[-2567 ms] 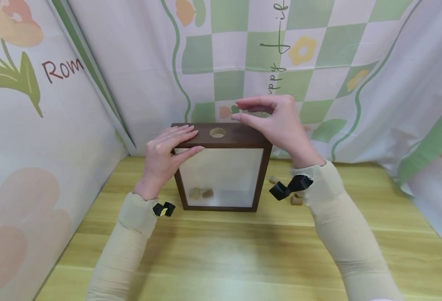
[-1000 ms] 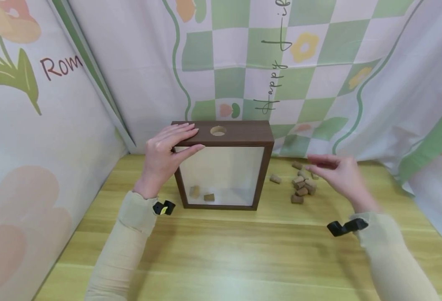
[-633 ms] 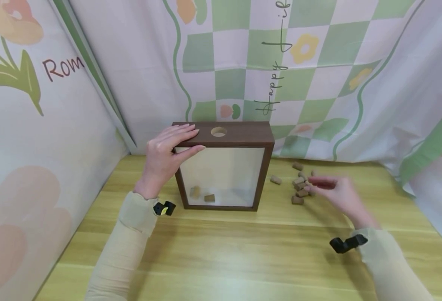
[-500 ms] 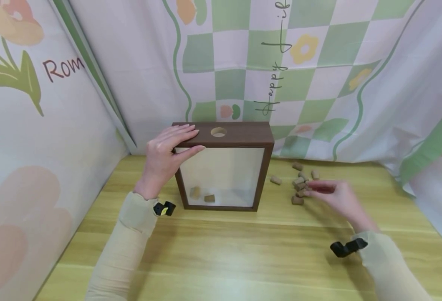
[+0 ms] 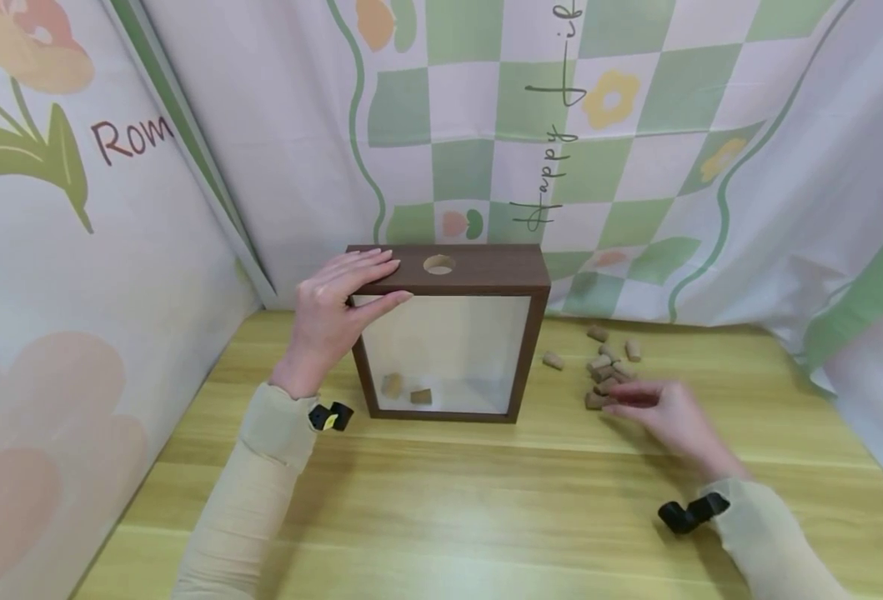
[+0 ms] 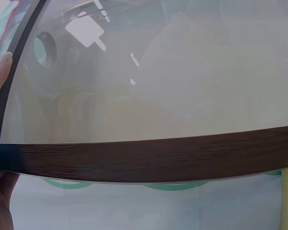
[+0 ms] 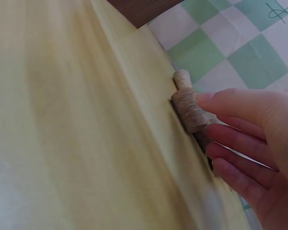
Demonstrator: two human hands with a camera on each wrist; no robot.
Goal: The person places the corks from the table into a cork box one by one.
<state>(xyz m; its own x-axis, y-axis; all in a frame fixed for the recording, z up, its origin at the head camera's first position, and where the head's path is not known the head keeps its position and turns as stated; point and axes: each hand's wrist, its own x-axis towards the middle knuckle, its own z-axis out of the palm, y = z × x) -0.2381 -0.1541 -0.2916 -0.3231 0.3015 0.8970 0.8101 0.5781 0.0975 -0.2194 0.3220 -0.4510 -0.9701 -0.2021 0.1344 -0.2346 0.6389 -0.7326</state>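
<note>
A dark brown wooden shadow box stands upright on the table, with a clear front and a round hole in its top. My left hand grips its upper left corner, fingers over the top and thumb on the front edge. Two corks show inside at the bottom, a pale one and a browner one. My right hand is low beside the loose corks. Its thumb and fingertips pinch the end of the nearest cork, which lies on the table; the fingertips' far sides are hidden.
Several corks lie in a loose pile right of the box; one cork sits apart, nearer the box. The wooden table meets a patterned curtain behind the box and another cloth on the left.
My right hand has left the space above the box, come down to the cork pile, and moved forward to the nearest cork. The left hand keeps its place on the box.
</note>
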